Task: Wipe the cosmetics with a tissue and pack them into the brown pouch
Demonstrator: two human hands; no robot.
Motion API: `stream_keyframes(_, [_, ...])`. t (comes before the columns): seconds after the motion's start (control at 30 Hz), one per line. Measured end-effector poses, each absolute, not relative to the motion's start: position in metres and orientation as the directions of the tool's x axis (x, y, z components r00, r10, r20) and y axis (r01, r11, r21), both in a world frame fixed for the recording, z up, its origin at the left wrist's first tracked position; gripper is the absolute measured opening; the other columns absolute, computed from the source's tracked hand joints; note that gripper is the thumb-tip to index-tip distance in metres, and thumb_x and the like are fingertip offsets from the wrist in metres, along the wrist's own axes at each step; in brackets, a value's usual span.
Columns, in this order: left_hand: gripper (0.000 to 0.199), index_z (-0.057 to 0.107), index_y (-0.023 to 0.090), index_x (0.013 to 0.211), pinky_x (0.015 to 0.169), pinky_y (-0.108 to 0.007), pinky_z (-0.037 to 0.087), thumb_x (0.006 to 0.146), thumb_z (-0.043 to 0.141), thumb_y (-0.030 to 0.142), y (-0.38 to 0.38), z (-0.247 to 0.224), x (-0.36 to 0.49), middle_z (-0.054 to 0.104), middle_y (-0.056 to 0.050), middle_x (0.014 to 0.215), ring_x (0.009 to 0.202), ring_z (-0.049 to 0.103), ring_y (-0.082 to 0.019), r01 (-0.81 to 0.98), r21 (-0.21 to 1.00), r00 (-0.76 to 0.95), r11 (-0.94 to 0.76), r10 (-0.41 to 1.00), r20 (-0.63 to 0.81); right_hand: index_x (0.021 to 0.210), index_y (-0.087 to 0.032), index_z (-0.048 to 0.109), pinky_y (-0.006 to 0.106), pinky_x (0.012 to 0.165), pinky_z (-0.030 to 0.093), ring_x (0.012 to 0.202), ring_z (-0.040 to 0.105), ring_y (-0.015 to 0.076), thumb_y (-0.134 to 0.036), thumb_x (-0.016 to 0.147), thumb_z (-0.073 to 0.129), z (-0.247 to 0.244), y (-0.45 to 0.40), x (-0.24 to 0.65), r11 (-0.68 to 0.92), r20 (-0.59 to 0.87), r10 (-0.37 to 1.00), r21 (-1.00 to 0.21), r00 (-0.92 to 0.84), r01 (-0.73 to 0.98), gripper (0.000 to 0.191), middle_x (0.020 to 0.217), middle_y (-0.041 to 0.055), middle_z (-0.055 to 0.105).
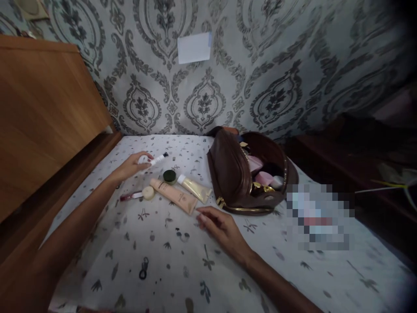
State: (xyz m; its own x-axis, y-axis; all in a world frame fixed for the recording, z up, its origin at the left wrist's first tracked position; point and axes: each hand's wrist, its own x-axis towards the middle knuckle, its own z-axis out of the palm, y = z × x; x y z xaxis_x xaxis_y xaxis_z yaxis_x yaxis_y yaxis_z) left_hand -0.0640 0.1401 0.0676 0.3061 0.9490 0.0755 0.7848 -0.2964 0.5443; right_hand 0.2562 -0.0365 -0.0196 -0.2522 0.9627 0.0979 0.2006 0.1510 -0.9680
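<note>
My left hand point(134, 166) is closed round a small white item, its fingers at the lower end of a white tube point(159, 159) with a black tip. Just beyond the end of a peach tube point(176, 195), my right hand point(219, 226) has its thumb and fingertips close together; whether something small is between them is unclear. A pale gold tube point(195, 188) lies beside the peach one. Near them are a dark green-lidded jar point(169, 176), a small cream round container point(148, 193) and a dark red lip-gloss tube point(130, 196).
An open brown bag point(228, 169) with pink and gold items inside stands right of the tubes. A wooden cabinet point(45, 113) borders the left side. A pixelated object point(319, 217) lies at the right on the patterned sheet point(156, 269). Patterned wallpaper is behind.
</note>
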Motion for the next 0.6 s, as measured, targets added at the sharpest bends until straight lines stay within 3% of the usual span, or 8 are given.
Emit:
stream_keyframes(0.07, [0.041,0.066,0.019,0.106,0.075,-0.026,0.046,0.083,0.063,0.052,0.098,0.074,-0.049,0.068,-0.003,0.102,0.086,0.061,-0.02,0.624,0.704,0.498,-0.34,0.867,-0.022,0.123,-0.02,0.064,0.028,0.068,0.054,0.076,0.066,0.0162,-0.049,0.094,0.058,-0.02,-0.037,0.255,0.184,0.142,0.968,-0.962,-0.208,0.199,0.042,0.097,0.0065,0.07])
stream_keyframes(0.17, [0.034,0.066,0.019,0.106,0.077,-0.025,0.046,0.087,0.062,0.047,0.047,0.077,-0.024,0.067,-0.005,0.108,0.096,0.061,-0.021,0.516,0.779,0.685,-0.356,0.718,-0.125,0.135,-0.023,0.057,0.029,0.07,0.055,0.081,0.065,0.0161,-0.043,0.091,0.064,-0.02,-0.04,0.252,0.256,0.209,0.956,-0.938,-0.208,0.235,0.049,0.11,0.0078,0.068])
stream_keyframes(0.33, [0.034,0.065,0.018,0.108,0.063,-0.024,0.041,0.091,0.058,0.047,0.015,0.059,-0.002,0.067,-0.003,0.094,0.073,0.058,-0.015,0.549,0.76,0.748,-0.348,0.61,-0.261,0.115,-0.021,0.069,0.03,0.077,0.053,0.084,0.066,0.0179,-0.028,0.093,0.062,-0.021,-0.043,0.249,0.447,0.304,0.875,-0.807,-0.376,0.386,0.024,0.096,0.0053,0.072])
stream_keyframes(0.43, [0.032,0.062,0.019,0.111,0.071,-0.027,0.047,0.095,0.053,0.045,0.008,0.045,0.002,0.067,-0.004,0.103,0.086,0.061,-0.019,0.561,0.7,0.72,-0.442,0.678,-0.15,0.106,-0.021,0.072,0.03,0.076,0.052,0.085,0.067,0.0185,-0.023,0.094,0.061,-0.021,-0.045,0.249,0.5,0.316,0.853,-0.721,-0.415,0.479,0.017,0.093,0.0052,0.071])
stream_keyframes(0.6, [0.037,0.049,0.018,0.13,0.095,-0.041,0.05,0.103,0.039,0.041,-0.016,0.03,0.02,0.06,-0.012,0.123,0.117,0.058,-0.027,0.705,0.458,0.487,-0.541,0.839,0.242,0.104,-0.021,0.073,0.03,0.073,0.053,0.082,0.066,0.0191,-0.023,0.091,0.066,-0.023,-0.048,0.248,0.489,0.281,0.866,-0.646,-0.414,0.586,0.015,0.09,0.0047,0.069])
